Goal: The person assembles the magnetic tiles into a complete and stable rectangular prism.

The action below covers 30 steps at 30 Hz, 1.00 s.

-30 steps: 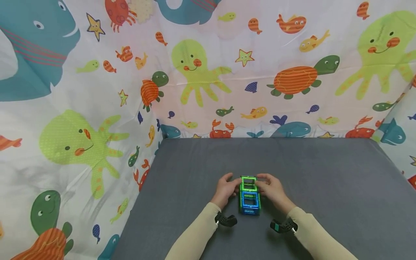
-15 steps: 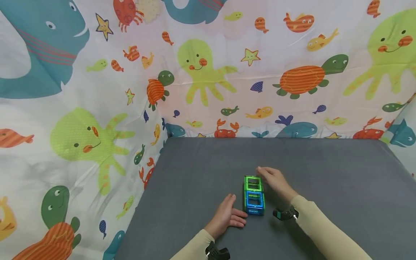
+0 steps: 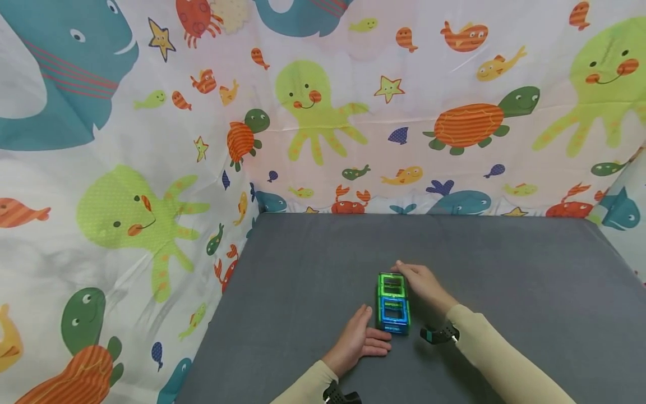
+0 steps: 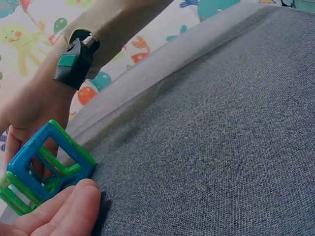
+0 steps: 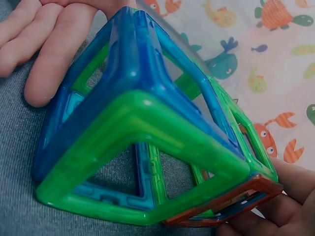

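A long box of see-through magnetic tiles [image 3: 393, 298] lies on the grey cloth, its top showing a green square frame beyond a blue one. My left hand [image 3: 355, 339] is at the near end, fingers extended toward the blue end tile; whether they touch it I cannot tell. At the far right corner, my right hand [image 3: 423, 285] reaches along the box with fairly straight fingers. The right wrist view shows blue and green frames [image 5: 138, 115] close up, plus an orange-brown tile [image 5: 231, 201] beside the right fingers. The right fingertips are partly hidden behind the box.
Grey cloth [image 3: 303, 264] covers the table. A white curtain with printed sea animals [image 3: 333, 185] stands behind it and along the left side. Each wrist wears a black strap, the right one [image 3: 440, 334] close to the box.
My left hand has left the box's far left side and come to its near end, then shifted slightly right. My right hand moved off the green tile to the far right corner.
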Each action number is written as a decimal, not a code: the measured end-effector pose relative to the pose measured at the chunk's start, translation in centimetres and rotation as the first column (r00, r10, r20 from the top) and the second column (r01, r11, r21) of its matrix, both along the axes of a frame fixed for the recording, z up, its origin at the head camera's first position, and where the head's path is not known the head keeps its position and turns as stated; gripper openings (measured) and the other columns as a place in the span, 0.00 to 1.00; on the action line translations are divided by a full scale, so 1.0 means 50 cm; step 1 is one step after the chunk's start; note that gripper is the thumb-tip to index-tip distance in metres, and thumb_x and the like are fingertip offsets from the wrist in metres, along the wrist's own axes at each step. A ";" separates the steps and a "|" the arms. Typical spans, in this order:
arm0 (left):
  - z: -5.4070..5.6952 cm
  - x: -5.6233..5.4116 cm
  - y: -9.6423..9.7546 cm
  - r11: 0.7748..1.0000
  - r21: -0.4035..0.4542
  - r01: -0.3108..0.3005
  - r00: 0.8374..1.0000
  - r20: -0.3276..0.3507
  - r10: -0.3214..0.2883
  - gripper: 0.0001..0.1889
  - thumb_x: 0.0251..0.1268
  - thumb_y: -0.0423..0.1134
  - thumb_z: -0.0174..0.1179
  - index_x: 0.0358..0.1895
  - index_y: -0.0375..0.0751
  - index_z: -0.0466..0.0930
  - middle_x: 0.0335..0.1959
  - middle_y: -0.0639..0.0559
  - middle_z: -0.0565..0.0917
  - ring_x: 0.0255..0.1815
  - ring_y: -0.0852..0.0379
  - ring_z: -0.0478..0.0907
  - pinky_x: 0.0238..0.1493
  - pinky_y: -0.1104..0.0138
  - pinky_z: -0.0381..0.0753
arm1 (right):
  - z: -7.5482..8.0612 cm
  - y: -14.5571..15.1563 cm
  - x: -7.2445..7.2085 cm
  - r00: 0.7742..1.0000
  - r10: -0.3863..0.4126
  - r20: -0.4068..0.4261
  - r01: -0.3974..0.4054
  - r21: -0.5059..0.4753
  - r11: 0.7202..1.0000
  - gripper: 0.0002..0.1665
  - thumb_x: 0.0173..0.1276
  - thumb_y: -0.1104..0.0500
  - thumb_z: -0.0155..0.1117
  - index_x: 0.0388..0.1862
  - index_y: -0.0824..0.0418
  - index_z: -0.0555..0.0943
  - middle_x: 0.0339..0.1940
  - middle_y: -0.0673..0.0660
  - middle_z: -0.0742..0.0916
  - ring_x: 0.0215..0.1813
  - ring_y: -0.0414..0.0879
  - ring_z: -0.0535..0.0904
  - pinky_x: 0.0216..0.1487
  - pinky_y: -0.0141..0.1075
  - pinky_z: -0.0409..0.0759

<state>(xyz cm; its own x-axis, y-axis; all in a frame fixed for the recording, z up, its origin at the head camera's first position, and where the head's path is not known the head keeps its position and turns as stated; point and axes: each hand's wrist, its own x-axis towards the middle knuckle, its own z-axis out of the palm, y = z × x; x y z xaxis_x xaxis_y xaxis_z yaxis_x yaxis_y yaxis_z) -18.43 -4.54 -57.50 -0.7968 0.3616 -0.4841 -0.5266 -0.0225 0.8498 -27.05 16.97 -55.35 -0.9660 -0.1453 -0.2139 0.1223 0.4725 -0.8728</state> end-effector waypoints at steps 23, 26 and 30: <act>0.007 -0.024 -0.024 0.996 -0.011 -0.092 0.993 -0.078 0.091 0.39 0.84 0.53 0.37 0.81 0.27 0.37 0.47 0.25 0.86 0.43 0.39 0.90 0.44 0.51 0.89 | -0.008 0.042 0.035 0.998 -0.057 -0.027 0.056 -0.047 0.997 0.41 0.82 0.36 0.42 0.69 0.70 0.75 0.70 0.69 0.78 0.72 0.62 0.76 0.67 0.51 0.79; 0.007 -0.030 -0.028 0.995 -0.015 -0.097 0.992 -0.083 0.095 0.40 0.84 0.54 0.38 0.81 0.27 0.38 0.49 0.25 0.86 0.45 0.38 0.89 0.46 0.51 0.89 | -0.007 0.049 0.046 0.998 -0.052 -0.033 0.050 -0.046 0.998 0.39 0.84 0.39 0.41 0.70 0.71 0.73 0.71 0.71 0.77 0.71 0.63 0.76 0.67 0.51 0.79; 0.008 -0.035 -0.032 0.994 -0.013 -0.105 0.990 -0.099 0.104 0.41 0.83 0.55 0.40 0.81 0.27 0.40 0.50 0.24 0.85 0.46 0.37 0.89 0.48 0.50 0.88 | -0.004 0.057 0.060 0.998 -0.044 -0.040 0.041 -0.068 0.997 0.38 0.84 0.42 0.42 0.71 0.73 0.72 0.71 0.73 0.76 0.69 0.64 0.78 0.65 0.51 0.80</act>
